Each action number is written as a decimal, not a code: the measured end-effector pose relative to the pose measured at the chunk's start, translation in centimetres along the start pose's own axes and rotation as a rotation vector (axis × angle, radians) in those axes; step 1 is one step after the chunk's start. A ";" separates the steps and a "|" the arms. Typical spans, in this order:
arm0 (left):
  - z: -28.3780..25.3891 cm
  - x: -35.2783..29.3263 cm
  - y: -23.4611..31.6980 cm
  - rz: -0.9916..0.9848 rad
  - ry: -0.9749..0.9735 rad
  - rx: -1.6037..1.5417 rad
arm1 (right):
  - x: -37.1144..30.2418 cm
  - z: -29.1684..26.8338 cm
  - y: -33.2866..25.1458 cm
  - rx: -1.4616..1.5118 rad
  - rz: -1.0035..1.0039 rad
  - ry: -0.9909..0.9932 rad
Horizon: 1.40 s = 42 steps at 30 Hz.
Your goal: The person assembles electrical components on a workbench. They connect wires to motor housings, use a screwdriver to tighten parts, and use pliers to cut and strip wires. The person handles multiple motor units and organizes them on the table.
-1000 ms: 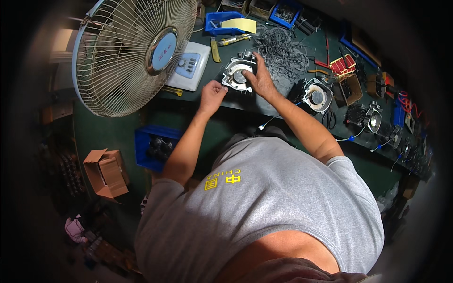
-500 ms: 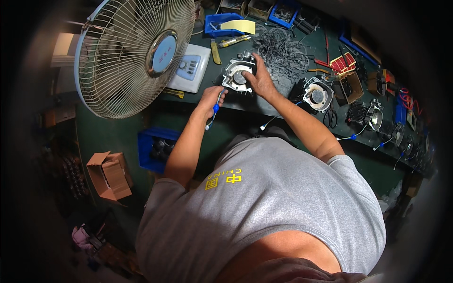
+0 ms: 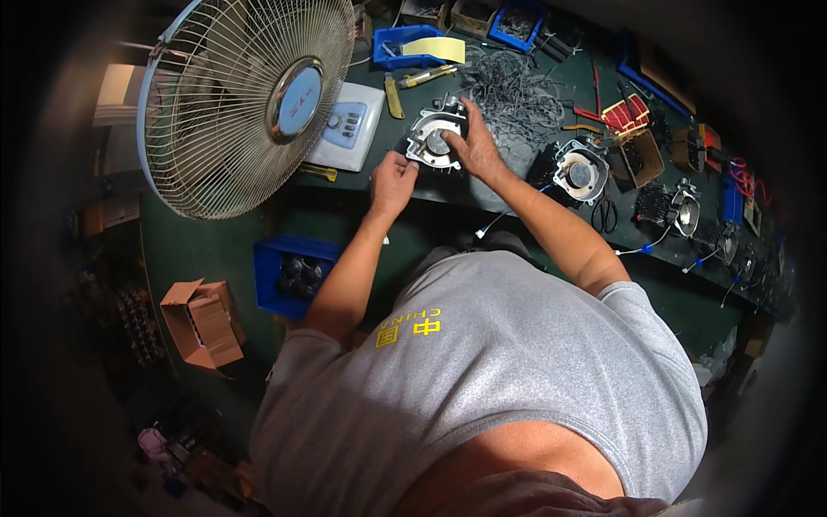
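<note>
A round silver metal housing (image 3: 424, 148) with a grey disc in its middle sits at the near edge of the workbench. My right hand (image 3: 479, 153) grips it from the right, thumb on the disc and fingers round the far side. At its lower left edge, my left hand (image 3: 394, 184) is closed with fingertips pinched together around the housing's thin cable. Most of that cable is hidden behind the hand; only its white connector (image 3: 385, 240) shows beside the wrist. A second similar housing (image 3: 579, 173) lies to the right, its cable (image 3: 500, 223) hanging over the edge.
A large fan (image 3: 250, 103) stands close on the left. Black cable ties (image 3: 514, 93) are heaped behind the housing, with a yellow-handled cutter (image 3: 428, 76) and blue bin (image 3: 388, 60) nearby. More housings (image 3: 686, 214) line the right. Below are a blue crate (image 3: 269, 289) and cardboard box (image 3: 215, 326).
My left hand has turned over and shifted slightly toward the housing, so the blue sleeve on the cable is now out of sight. My right hand and the housing have stayed put.
</note>
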<state>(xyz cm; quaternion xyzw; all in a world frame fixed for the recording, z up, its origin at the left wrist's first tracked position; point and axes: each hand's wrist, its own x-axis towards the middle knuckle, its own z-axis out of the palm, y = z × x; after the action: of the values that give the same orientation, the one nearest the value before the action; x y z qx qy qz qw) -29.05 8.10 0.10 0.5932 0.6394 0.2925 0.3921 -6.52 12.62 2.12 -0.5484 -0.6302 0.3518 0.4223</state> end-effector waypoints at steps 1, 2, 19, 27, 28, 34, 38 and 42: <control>-0.2 0.3 -0.2 -0.055 -0.038 -0.213 | 0.0 0.0 0.0 0.001 0.003 0.002; -0.7 0.5 -0.4 -0.101 -0.120 -0.328 | 0.0 0.1 0.0 0.001 0.007 0.003; -3.6 3.2 0.6 -0.372 -0.508 -0.500 | 0.1 0.0 0.0 0.012 0.018 -0.015; -1.4 1.0 0.1 -0.146 -0.118 -0.209 | 0.1 0.2 0.2 -0.009 -0.011 0.003; -1.8 1.1 0.9 -0.361 -0.164 -0.488 | 0.0 0.2 0.2 -0.011 -0.002 0.004; -2.5 1.4 -0.1 -0.483 -0.438 -0.769 | 0.0 0.1 0.3 -0.026 0.002 -0.004; -1.3 1.0 -0.6 -0.155 -0.229 -0.315 | 0.0 0.1 0.3 -0.013 0.014 -0.014; -1.8 -0.4 1.8 0.139 -0.056 0.114 | 0.1 0.1 0.7 -0.024 -0.002 0.005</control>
<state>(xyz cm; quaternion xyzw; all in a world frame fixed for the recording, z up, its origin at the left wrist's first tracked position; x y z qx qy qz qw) -29.63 8.12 2.61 0.6653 0.6012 0.2657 0.3541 -6.32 12.80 1.48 -0.5537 -0.6339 0.3423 0.4176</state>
